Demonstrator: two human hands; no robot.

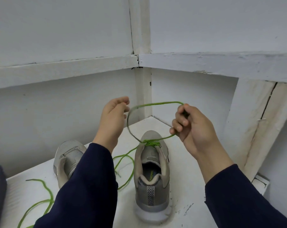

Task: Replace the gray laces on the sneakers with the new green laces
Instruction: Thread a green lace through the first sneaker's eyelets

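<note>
Lace (156,104) in green loops up from the sneaker (151,162); my right hand (193,127) has its grip clamped on it, my left hand (114,116), grip loosely apart, hovers beside the loop.

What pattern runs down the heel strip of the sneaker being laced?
A black-and-white chevron pattern on the heel strip, seen best in the head view.

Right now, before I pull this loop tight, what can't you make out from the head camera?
Head view:
Left grey mesh sneaker: lacing hidden behind the dark-blue left sleeve.
Left hand: whether its grip holds the thin green lace; fingertips curl out of sight.
Loose green strand at lower left: cut off by the bottom edge.
</note>
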